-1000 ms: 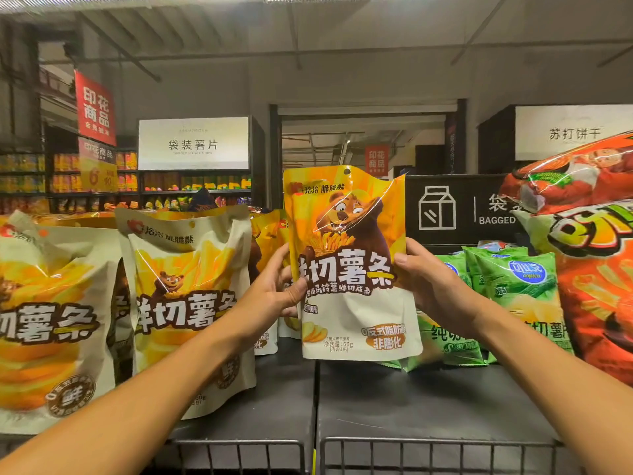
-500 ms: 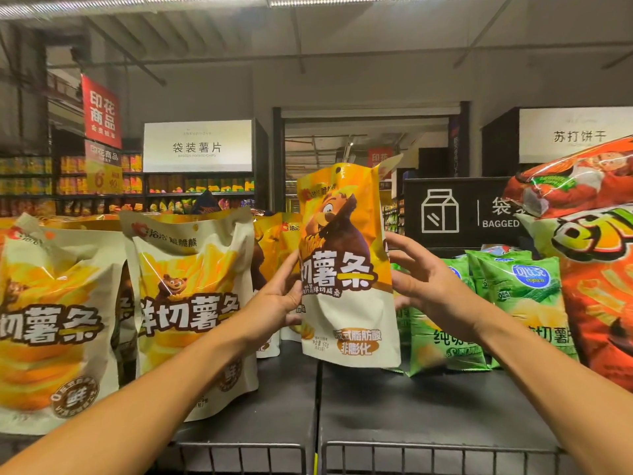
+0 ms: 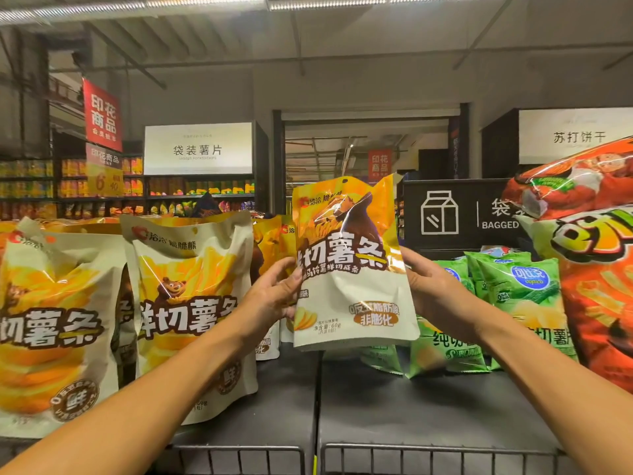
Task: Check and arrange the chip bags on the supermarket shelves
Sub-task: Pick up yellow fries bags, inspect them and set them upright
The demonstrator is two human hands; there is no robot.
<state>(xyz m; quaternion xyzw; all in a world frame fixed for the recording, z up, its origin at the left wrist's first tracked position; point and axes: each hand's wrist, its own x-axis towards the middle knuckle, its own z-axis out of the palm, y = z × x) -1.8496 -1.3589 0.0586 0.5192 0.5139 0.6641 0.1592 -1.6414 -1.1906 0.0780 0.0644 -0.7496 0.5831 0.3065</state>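
A yellow and white chip bag with a brown bear is held upright above the dark shelf, front facing me. My left hand grips its left edge and my right hand grips its right edge. Two larger bags of the same brand stand on the shelf to the left. More small yellow bags stand behind my left hand.
Green chip bags lean on the shelf behind my right hand. Big orange bags fill the far right. A low wire rail runs along the shelf's front edge. A black sign stands at the back.
The held bag, turned sideways half a second ago, now faces me again. My right hand went from spread fingers to a grip on its right edge.
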